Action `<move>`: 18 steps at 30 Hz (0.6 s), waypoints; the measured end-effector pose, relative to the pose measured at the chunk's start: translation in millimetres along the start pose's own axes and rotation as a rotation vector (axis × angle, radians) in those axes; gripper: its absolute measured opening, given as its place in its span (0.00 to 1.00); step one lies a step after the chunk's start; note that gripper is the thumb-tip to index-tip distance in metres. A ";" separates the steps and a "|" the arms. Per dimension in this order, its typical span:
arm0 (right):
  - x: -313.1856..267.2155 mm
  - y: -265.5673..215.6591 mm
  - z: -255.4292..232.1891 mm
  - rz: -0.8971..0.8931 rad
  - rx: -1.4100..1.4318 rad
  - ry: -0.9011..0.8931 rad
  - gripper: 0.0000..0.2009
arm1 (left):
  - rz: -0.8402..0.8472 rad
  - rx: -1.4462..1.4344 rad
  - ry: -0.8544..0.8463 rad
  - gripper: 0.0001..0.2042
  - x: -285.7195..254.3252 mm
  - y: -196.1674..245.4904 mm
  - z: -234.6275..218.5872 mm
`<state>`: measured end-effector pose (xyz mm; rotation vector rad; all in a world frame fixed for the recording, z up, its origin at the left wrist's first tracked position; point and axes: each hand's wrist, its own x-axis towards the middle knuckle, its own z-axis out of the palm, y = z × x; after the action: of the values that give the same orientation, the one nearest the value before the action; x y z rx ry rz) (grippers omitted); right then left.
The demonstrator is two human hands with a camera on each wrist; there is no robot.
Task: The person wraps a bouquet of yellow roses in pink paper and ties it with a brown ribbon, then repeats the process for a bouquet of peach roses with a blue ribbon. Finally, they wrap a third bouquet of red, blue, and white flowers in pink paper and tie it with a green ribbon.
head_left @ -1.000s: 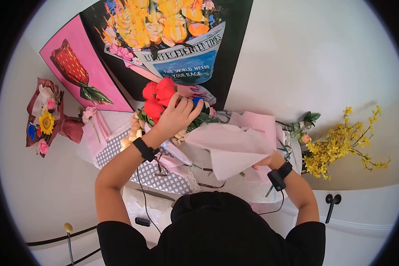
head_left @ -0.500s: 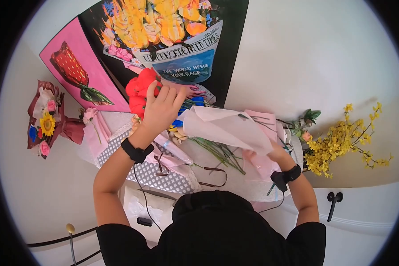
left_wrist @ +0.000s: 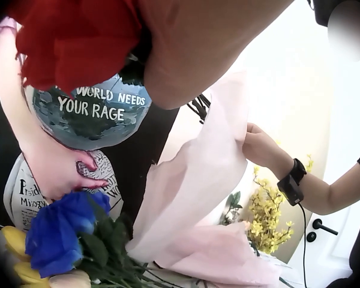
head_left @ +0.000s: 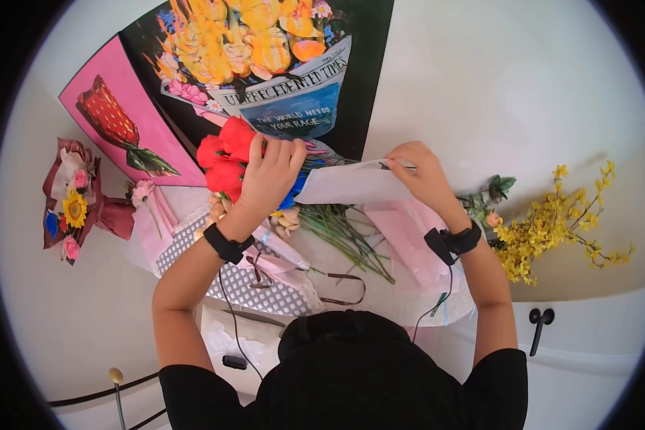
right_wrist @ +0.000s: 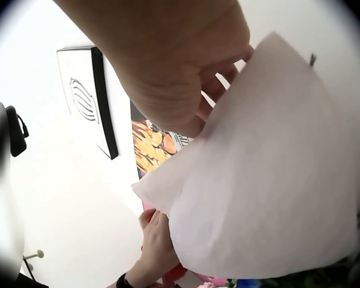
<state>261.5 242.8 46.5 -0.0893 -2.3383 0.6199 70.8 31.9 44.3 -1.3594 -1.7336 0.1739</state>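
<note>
My left hand [head_left: 272,175] grips a bunch of red roses [head_left: 226,158] just below the blooms, fingers curled over the top. Pale pink wrapping paper [head_left: 347,183] runs from beside that hand across to my right hand [head_left: 423,175]. The right thumb and fingers pinch the paper's far edge, and dark stem ends show by it in the left wrist view. Below the left hand lie a blue rose [left_wrist: 60,234] and yellow petals [left_wrist: 15,243], with loose green stems [head_left: 344,233] spread on the table. The paper hides most of the held roses' stems.
More pink paper [head_left: 408,236] lies under the right forearm. A wrapped bunch [head_left: 283,251] and a brown ribbon [head_left: 347,278] rest on the table. Paintings [head_left: 294,107] lean behind; yellow blossom branches [head_left: 537,229] stand at right, a sunflower bouquet [head_left: 75,208] at left.
My right hand has moved up toward the back wall, drawing the paper's edge with it and uncovering the green stems. The left hand and red roses have shifted left.
</note>
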 end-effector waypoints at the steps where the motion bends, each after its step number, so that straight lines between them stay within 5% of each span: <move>1: 0.2 -1.5 3.3 0.044 0.017 -0.050 0.05 | -0.006 0.003 -0.002 0.17 0.7 0.2 -0.3; 6: -0.6 -12.2 22.0 0.188 0.184 -0.043 0.03 | 0.015 0.090 0.032 0.16 -4.3 5.4 -2.7; 9: 0.4 -16.4 27.9 0.108 0.145 -0.007 0.02 | 0.017 0.127 0.015 0.16 -4.2 7.5 -5.1; 11: -0.2 -23.5 29.8 -0.209 -0.144 0.108 0.04 | 0.028 0.137 0.010 0.16 -4.3 6.1 -4.1; 14: -5.7 -31.4 28.5 -0.377 -0.256 0.097 0.06 | 0.049 0.155 0.007 0.16 -5.9 3.1 -2.9; 18: -32.2 -15.3 28.7 -0.391 -0.273 0.044 0.07 | 0.016 0.155 -0.011 0.16 -11.0 -3.8 9.3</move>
<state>268.5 210.0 15.3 0.2233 -2.2963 0.1050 61.4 24.9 35.0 -1.2609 -1.6826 0.3187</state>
